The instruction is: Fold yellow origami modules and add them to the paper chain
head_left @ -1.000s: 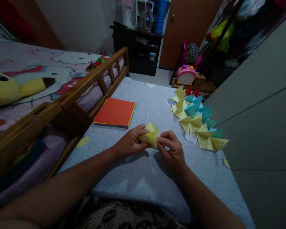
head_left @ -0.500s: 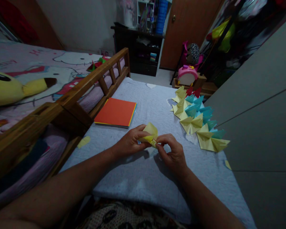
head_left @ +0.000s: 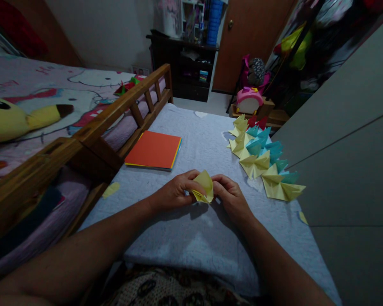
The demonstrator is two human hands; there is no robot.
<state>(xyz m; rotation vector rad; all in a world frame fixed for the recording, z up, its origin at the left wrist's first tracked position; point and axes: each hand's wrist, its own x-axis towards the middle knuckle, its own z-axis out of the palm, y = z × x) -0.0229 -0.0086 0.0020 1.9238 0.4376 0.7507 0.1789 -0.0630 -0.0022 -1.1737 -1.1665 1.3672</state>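
Note:
Just above the bed sheet, a folded piece of yellow origami paper point(head_left: 205, 185) is held between my two hands. My left hand point(head_left: 181, 190) grips it from the left, thumb below and fingers over the folds. On the other side, my right hand point(head_left: 229, 192) pinches the right edge with thumb and forefinger; the fingertips are partly hidden behind the paper. Right of my hands stand folded pale yellow origami pieces point(head_left: 254, 163), with blue origami pieces point(head_left: 264, 142) beside and behind them. Left of my hands lies a stack of square paper with an orange sheet point(head_left: 155, 149) on top.
The pale blue sheet point(head_left: 191, 242) covers the surface below my hands. Along the left runs a wooden rail point(head_left: 121, 106), with a yellow plush toy point(head_left: 15, 119) beyond it. A white cabinet panel point(head_left: 344, 161) borders the right. Red origami point(head_left: 257, 122) stands at the far end.
The yellow paper has turned, with its cupped side now more upright and facing me. My right hand has shifted from its front lower corner to its right edge.

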